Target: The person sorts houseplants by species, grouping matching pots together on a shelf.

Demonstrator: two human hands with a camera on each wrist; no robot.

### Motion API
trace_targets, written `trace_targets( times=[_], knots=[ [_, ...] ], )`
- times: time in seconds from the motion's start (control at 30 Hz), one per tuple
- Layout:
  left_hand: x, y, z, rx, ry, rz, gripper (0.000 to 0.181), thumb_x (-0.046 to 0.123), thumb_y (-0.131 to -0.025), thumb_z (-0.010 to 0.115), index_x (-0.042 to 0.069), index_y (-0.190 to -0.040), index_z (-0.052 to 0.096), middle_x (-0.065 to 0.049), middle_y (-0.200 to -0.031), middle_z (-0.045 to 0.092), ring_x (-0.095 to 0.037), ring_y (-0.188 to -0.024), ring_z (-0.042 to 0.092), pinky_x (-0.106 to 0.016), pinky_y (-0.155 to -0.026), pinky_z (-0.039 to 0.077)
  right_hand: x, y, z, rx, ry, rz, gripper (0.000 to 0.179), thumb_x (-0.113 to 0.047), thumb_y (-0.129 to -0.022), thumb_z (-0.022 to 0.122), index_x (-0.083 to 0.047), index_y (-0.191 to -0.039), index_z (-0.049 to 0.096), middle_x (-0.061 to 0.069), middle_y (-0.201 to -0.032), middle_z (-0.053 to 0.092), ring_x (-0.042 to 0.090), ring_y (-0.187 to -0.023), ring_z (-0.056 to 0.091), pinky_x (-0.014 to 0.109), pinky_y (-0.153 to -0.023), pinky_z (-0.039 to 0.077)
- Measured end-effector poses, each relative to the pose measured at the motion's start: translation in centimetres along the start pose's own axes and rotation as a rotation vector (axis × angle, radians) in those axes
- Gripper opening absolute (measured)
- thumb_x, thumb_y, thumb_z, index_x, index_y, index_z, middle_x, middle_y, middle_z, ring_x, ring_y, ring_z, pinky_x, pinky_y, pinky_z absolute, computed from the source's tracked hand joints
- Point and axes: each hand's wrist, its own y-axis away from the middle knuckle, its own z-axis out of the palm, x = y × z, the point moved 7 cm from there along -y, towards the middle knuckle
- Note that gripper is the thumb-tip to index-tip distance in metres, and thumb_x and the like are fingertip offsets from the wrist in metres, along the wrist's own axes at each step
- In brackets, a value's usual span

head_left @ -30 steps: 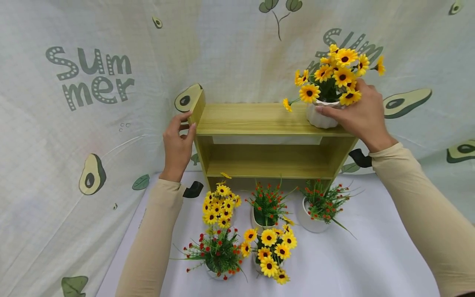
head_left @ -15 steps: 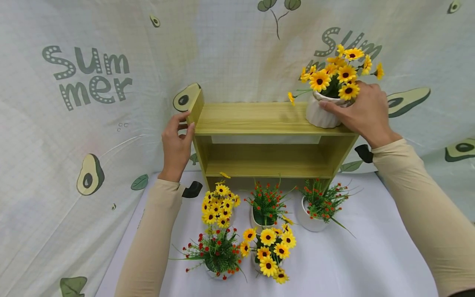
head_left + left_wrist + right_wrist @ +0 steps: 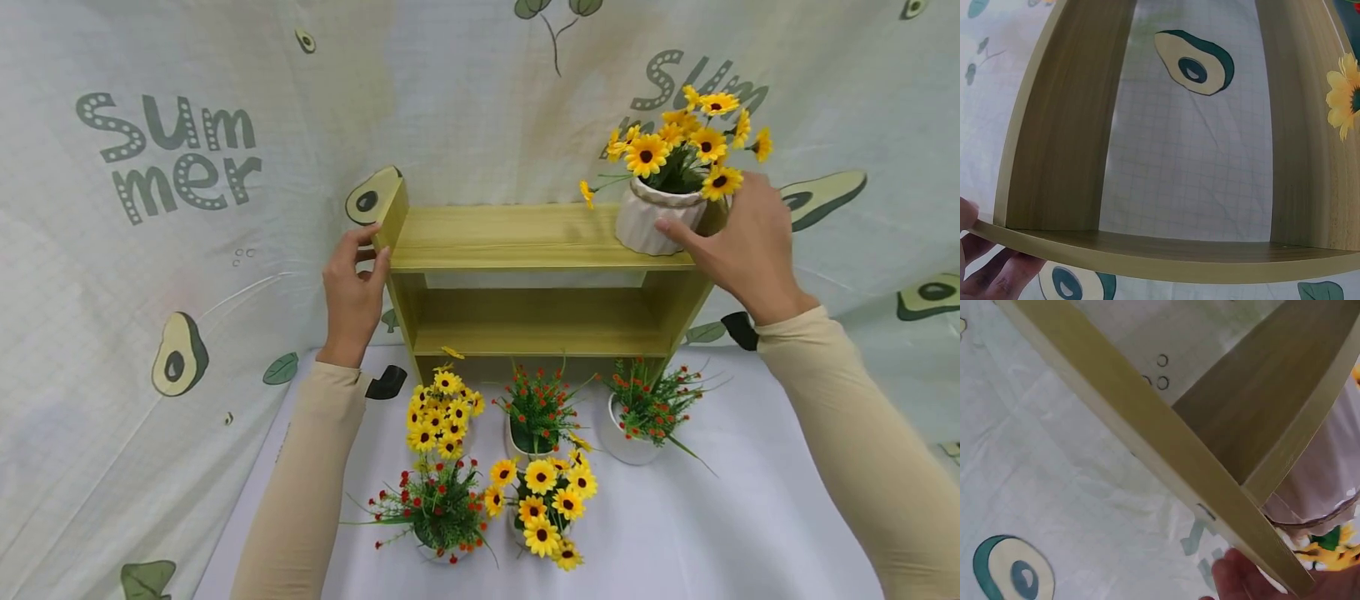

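A wooden shelf (image 3: 517, 237) with two visible boards and raised side panels stands against the cloth backdrop. My left hand (image 3: 352, 287) pinches the upper front of its left side panel; in the left wrist view the fingers (image 3: 1010, 272) lie along the panel's outer face. On the top board's right end stands a white ribbed flowerpot (image 3: 651, 223) with yellow artificial sunflowers (image 3: 678, 146). My right hand (image 3: 753, 246) is at this pot, its thumb against the pot's side. In the right wrist view, its fingers (image 3: 1235, 575) are outside the right side panel, with the pot inside it.
Below the shelf, on the white table (image 3: 735, 500), stand several more flowerpots: yellow sunflowers (image 3: 446, 417) at left, red-dotted plants (image 3: 540, 408) at centre, another (image 3: 652, 408) at right, and in front a red-flowered plant (image 3: 446, 508) and sunflowers (image 3: 543, 508).
The sunflower pot has been turned more upright at the top board's right end. My right hand has slid slightly right and down, its thumb moving from the rim to the side. My left hand stays put.
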Motion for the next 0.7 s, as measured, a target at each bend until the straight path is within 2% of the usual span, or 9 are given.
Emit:
trace_targets(
  times=[0.1, 0.2, 0.3, 0.37, 0.47, 0.53, 0.6, 0.63, 0.7],
  knots=[
    [0.0, 0.0, 0.0, -0.002, -0.009, 0.011, 0.034, 0.005, -0.104, 0.067, -0.001, -0.138, 0.064, -0.024, -0.123, 0.068, -0.039, -0.105, 0.072, -0.007, -0.072, 0.046, 0.5, 2.5, -0.5, 0.103, -0.045, -0.038, 0.105, -0.072, -0.089, 0.069, 0.007, -0.153, 0.042, 0.033, -0.148, 0.046, 0.052, -0.134, 0.041, 0.066, -0.115, 0.028],
    [0.0, 0.0, 0.0, 0.002, -0.017, 0.019, 0.034, 0.005, -0.104, 0.067, -0.001, -0.137, 0.064, -0.025, -0.122, 0.068, -0.039, -0.105, 0.072, -0.007, -0.072, 0.046, 1.2, 5.5, -0.9, 0.211, -0.103, -0.107, 0.111, -0.08, -0.087, 0.065, 0.005, -0.155, 0.044, 0.033, -0.15, 0.047, 0.052, -0.134, 0.042, 0.064, -0.117, 0.029],
    [0.2, -0.1, -0.1, 0.008, -0.023, 0.02, 0.034, 0.004, -0.103, 0.067, -0.001, -0.137, 0.065, -0.024, -0.122, 0.068, -0.04, -0.105, 0.072, -0.006, -0.072, 0.046, 2.4, 8.5, -0.9, 0.264, -0.15, -0.137, 0.108, -0.08, -0.088, 0.063, 0.008, -0.151, 0.049, 0.035, -0.147, 0.05, 0.054, -0.134, 0.043, 0.062, -0.117, 0.03],
    [0.2, -0.1, -0.1, 0.012, -0.02, 0.016, 0.033, 0.003, -0.103, 0.067, -0.001, -0.136, 0.065, -0.024, -0.122, 0.069, -0.04, -0.105, 0.072, -0.006, -0.072, 0.045, 3.6, 10.5, -0.7, 0.273, -0.177, -0.124, 0.097, -0.07, -0.092, 0.068, 0.008, -0.148, 0.052, 0.036, -0.144, 0.052, 0.055, -0.132, 0.044, 0.059, -0.116, 0.031],
    [0.3, -0.1, 0.0, 0.012, -0.018, 0.014, 0.033, 0.003, -0.103, 0.067, -0.001, -0.136, 0.065, -0.024, -0.122, 0.069, -0.04, -0.105, 0.072, -0.006, -0.072, 0.045, 5.6, 13.6, -0.1, 0.275, -0.203, -0.088, 0.07, -0.037, -0.096, 0.076, 0.01, -0.144, 0.056, 0.037, -0.138, 0.055, 0.055, -0.128, 0.046, 0.05, -0.116, 0.032],
    [0.3, -0.1, 0.0, 0.01, -0.017, 0.016, 0.033, 0.003, -0.103, 0.068, -0.001, -0.135, 0.065, -0.025, -0.122, 0.069, -0.04, -0.104, 0.072, -0.006, -0.072, 0.045, 7.0, 15.5, 0.5, 0.273, -0.203, -0.056, 0.059, -0.016, -0.093, 0.078, 0.011, -0.141, 0.058, 0.038, -0.134, 0.057, 0.055, -0.124, 0.048, 0.041, -0.115, 0.033],
    [0.2, -0.1, 0.1, 0.008, -0.021, 0.017, 0.033, 0.003, -0.103, 0.068, -0.001, -0.136, 0.065, -0.025, -0.122, 0.069, -0.04, -0.104, 0.072, -0.006, -0.072, 0.045, 8.4, 17.2, 1.2, 0.258, -0.187, -0.014, 0.056, -0.001, -0.089, 0.078, 0.011, -0.14, 0.059, 0.037, -0.132, 0.058, 0.054, -0.123, 0.05, 0.034, -0.115, 0.033],
    [0.2, -0.1, 0.1, 0.008, -0.021, 0.016, 0.033, 0.003, -0.103, 0.068, -0.002, -0.136, 0.065, -0.025, -0.121, 0.069, -0.04, -0.104, 0.072, -0.006, -0.072, 0.045, 9.1, 18.0, 1.7, 0.241, -0.176, 0.009, 0.055, 0.002, -0.088, 0.078, 0.01, -0.14, 0.059, 0.037, -0.131, 0.058, 0.054, -0.122, 0.05, 0.035, -0.115, 0.033],
    [0.2, -0.1, 0.1, 0.009, -0.025, 0.014, 0.034, 0.003, -0.103, 0.068, -0.001, -0.136, 0.065, -0.025, -0.121, 0.069, -0.039, -0.104, 0.072, -0.006, -0.072, 0.046, 10.5, 19.5, 2.9, 0.196, -0.149, 0.053, 0.055, 0.005, -0.089, 0.077, 0.01, -0.14, 0.059, 0.036, -0.13, 0.058, 0.053, -0.122, 0.052, 0.043, -0.114, 0.036]
  ],
)
